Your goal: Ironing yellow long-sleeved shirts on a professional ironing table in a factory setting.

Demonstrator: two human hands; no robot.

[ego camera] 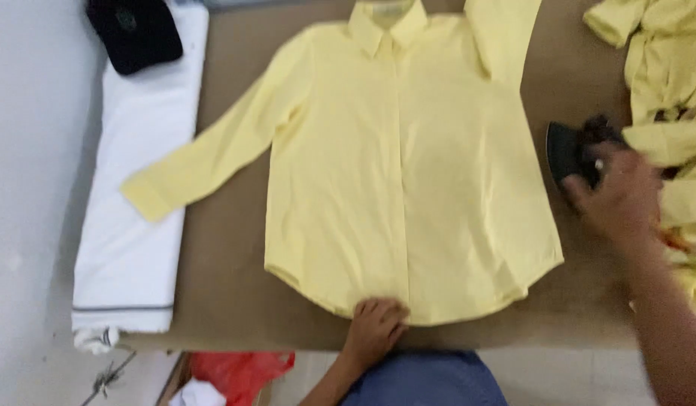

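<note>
A pale yellow long-sleeved shirt [408,165] lies flat, front up and buttoned, on a brown board [227,248]. One sleeve stretches out to the left; the other is folded up beside the collar. My left hand [374,327] presses on the shirt's bottom hem at the middle. My right hand [618,192] is blurred, just right of the shirt, closed around the handle of a dark iron [570,154] that rests on the board.
A heap of more yellow garments [667,83] lies at the right edge. A folded white cloth [137,210] runs along the board's left side, with a black cap [133,30] on its far end. A red bag [239,372] sits on the floor below.
</note>
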